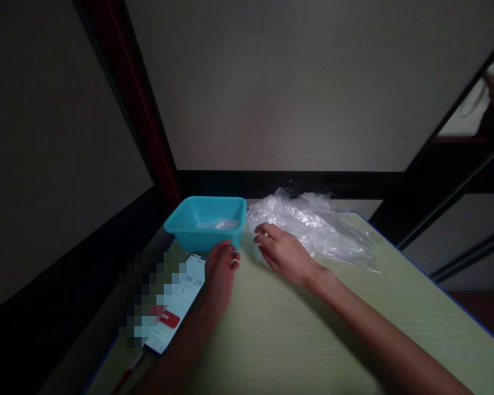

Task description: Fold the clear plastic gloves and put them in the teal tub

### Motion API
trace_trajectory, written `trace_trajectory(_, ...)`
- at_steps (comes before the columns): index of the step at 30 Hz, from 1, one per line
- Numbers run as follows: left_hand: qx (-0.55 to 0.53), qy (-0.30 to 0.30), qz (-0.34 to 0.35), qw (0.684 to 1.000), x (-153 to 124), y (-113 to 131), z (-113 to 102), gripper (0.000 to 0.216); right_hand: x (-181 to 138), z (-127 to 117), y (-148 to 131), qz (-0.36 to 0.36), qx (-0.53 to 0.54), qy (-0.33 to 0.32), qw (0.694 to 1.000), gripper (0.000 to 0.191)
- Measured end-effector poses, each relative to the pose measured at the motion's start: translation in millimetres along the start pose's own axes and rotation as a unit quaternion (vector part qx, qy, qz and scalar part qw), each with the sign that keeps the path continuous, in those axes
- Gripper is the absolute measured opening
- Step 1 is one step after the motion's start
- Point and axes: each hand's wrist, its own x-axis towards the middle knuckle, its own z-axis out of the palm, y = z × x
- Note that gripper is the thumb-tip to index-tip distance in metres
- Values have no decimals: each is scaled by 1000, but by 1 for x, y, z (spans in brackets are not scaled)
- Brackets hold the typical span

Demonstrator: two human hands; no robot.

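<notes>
So the plastic bags [319, 227] are in a crumpled clear heap just beyond the right hand [286, 253] and off to its right. Long axis goes mostly sideways — the bulky end sits ahead of that hand's fingers, and the thin, flattened end points right and a little back toward the person. The right hand's fingers are bent over the heap's near left corner, with something pale under the tips, but I honestly can't tell whether they're pinching anything.

The left hand [222, 269] is well apart from the bags, fingers half curled with a small gap at the tips. Directly beyond it is a blue tub [206, 241] with some clear plastic [218, 224] inside. The tub is also just left of the heap, so it's what blocks that side.

Left of the left hand there's a phone [185, 299] lying at a slant, reading 09:29 — partly pixelated, with a cable [136, 359] at its near end. Everything's on a pale table [271, 329] under both hands.
</notes>
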Motion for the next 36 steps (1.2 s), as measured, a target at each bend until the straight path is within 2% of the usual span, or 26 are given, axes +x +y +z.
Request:
trace_trajectory(4, 33, -45, -11, 998, -16, -9, 6, 25, -36, 4, 21, 145, -46, 68, 986, 24)
trace_trajectory(6, 52, -77, -20, 995, -25, -15, 9, 21, -47, 6, 34, 190, -62, 86, 976, 29)
trace_trajectory(10, 90, -139, -40, 985, -41, -24, 12, 18, -57, 11, 52, 197, -63, 64, 976, 39)
trace_trajectory(13, 119, -170, -45, 977, -48, -26, 11, 16, -61, 11, 55, 185, -45, 50, 980, 50)
trace_trajectory(18, 174, -171, -7, 970, -49, -25, 8, 15, -77, -2, 31, 108, 0, 32, 994, 55)
trace_trajectory(24, 228, -143, 26, 963, -47, -27, 7, 45, -107, -14, -1, -63, 56, -16, 996, 51)
trace_trajectory(30, 246, -146, 23, 958, -50, -35, 4, 65, -122, -8, -4, -191, 53, -15, 980, 42)
trace_trajectory(33, 245, -149, 17, 958, -52, -38, 1, 72, -125, -12, -5, -234, 72, -6, 970, 41)
trace_trajectory(36, 257, -178, -4, 950, -53, -39, 0, 68, -126, -17, -8, -260, 87, 1, 962, 40)
